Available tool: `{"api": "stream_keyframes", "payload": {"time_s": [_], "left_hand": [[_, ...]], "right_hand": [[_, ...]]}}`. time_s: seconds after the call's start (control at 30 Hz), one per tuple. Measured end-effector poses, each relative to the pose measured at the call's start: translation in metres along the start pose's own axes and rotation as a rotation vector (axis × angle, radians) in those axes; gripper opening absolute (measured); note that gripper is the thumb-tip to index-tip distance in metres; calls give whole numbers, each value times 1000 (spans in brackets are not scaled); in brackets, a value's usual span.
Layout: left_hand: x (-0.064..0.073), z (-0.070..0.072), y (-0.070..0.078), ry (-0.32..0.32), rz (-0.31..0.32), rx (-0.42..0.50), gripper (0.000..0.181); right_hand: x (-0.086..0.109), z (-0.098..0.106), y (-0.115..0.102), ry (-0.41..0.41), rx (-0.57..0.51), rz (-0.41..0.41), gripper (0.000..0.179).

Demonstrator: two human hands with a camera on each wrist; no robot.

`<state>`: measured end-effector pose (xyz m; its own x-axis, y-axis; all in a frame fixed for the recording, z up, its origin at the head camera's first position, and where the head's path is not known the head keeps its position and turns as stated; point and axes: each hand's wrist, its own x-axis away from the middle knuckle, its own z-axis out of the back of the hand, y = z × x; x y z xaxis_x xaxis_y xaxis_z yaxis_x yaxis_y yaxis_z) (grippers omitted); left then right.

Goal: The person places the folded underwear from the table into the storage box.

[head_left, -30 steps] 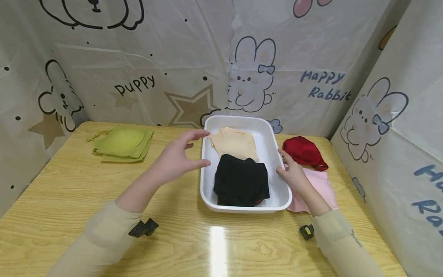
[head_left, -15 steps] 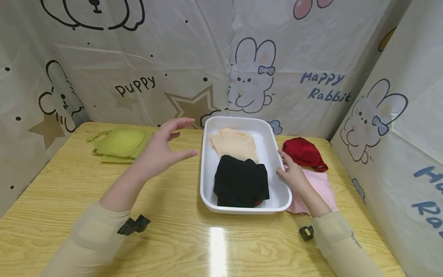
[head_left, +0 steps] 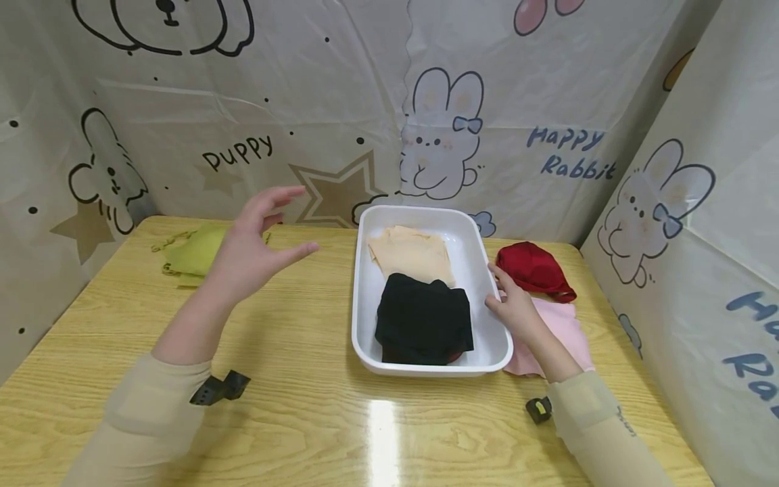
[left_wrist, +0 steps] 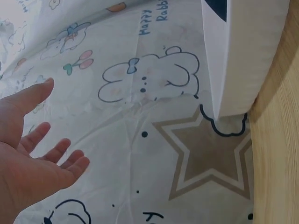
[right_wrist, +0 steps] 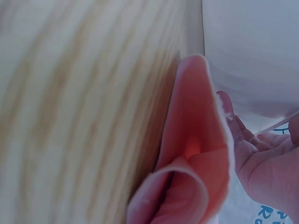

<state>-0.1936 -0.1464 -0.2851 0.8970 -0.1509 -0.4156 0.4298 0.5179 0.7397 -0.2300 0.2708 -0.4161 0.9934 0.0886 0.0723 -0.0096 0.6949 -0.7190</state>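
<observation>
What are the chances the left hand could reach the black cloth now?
Likely yes: the left hand is empty and nothing covers the black cloth; only the white tray's rim stands between them.

There is room to pass over the table (head_left: 304, 392) just left of the tray (head_left: 420, 369) and in front of it. Right of the tray, the right hand (head_left: 516, 310), red cloth (head_left: 531, 268) and pink cloth (head_left: 567, 331) block the way; behind it, the curtain (head_left: 341, 88).

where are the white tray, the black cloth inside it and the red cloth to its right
White tray (head_left: 432, 370), head view: on its near rim.
Black cloth (head_left: 424, 319), head view: on the middle of its top.
Red cloth (head_left: 531, 268), head view: on the middle of its rounded part.
</observation>
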Motion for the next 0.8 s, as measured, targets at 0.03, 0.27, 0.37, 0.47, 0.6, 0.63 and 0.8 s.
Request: {"api": "stream_keyframes", "payload": {"time_s": [0.03, 0.27, 0.37, 0.47, 0.6, 0.63, 0.8], "left_hand": [[0, 2, -1, 11, -6, -9, 70], [-1, 11, -11, 107, -53, 36, 71], [-2, 13, -18, 142, -66, 44, 73], [-4, 16, -25, 168, -53, 37, 74], [-6, 21, -34, 189, -14, 24, 74], [-6, 22, -37, 192, -3, 14, 74], [-9, 28, -49, 197, 39, -6, 76]], "right_hand": [[0, 0, 0, 0, 0, 2, 67], [0, 0, 1, 6, 4, 19, 66], [0, 0, 1, 8, 2, 19, 66], [0, 0, 1, 7, 3, 18, 66], [0, 0, 0, 1, 4, 12, 67], [0, 0, 0, 0, 4, 10, 67], [0, 0, 0, -3, 9, 8, 67]]}}
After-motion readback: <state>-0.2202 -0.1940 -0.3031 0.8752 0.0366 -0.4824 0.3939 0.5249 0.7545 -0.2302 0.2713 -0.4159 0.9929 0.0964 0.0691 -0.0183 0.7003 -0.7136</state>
